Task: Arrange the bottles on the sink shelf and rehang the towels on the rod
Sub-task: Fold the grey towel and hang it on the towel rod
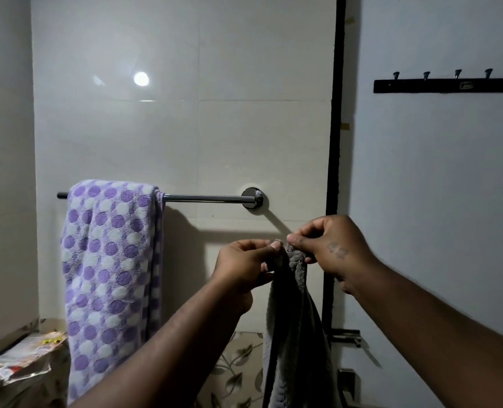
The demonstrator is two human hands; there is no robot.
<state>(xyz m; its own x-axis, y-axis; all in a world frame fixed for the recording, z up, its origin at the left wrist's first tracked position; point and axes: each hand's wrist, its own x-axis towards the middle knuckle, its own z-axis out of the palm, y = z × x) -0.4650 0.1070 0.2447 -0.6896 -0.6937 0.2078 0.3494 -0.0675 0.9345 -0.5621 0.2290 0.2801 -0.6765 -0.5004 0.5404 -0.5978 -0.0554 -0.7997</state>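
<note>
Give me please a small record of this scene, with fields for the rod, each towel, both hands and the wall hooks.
rod: chrome, on the tiled wall, right part bare
dotted towel: purple and white, draped over the rod's left part
grey towel: off the rod, hanging from both hands below it
left hand: pinches the grey towel's top edge
right hand: pinches the same edge
hook rack: dark, upper right wall, nothing on it

Head-worn view, close, facing wall
</note>
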